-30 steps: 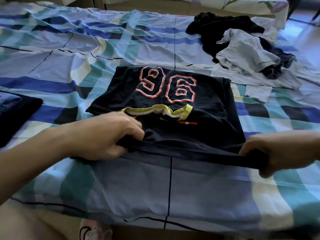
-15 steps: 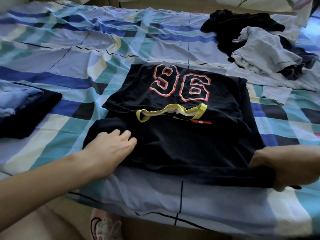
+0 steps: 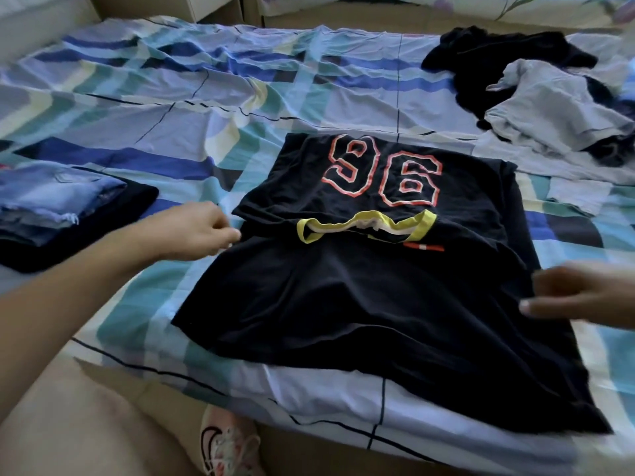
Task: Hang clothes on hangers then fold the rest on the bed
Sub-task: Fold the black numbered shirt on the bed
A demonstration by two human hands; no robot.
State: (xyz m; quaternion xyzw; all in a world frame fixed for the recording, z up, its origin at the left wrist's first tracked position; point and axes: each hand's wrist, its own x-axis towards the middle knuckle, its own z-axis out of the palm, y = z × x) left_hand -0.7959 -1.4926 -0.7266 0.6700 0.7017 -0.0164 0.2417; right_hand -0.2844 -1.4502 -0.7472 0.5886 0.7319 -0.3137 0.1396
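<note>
A navy T-shirt [image 3: 378, 304] with a red-outlined "96" and a yellow collar lies flat on the plaid bed [image 3: 171, 132]. Its top part is folded down toward me and its lower part reaches the bed's near edge. My left hand [image 3: 192, 231] is at the shirt's left edge by the fold, fingertips pinched on the cloth there. At the shirt's right edge my right hand [image 3: 580, 293] is blurred, its fingers stretched out over the cloth and holding nothing.
A loose pile of black and grey clothes [image 3: 549, 108] lies at the bed's far right. A folded stack with denim on top [image 3: 62, 207] sits at the left. A sneaker [image 3: 226, 441] is on the floor below the bed edge.
My right hand has let go of the shirt's hem and opened. The hem now lies flat toward the bed edge. My left hand moved up and left to the shirt's side edge.
</note>
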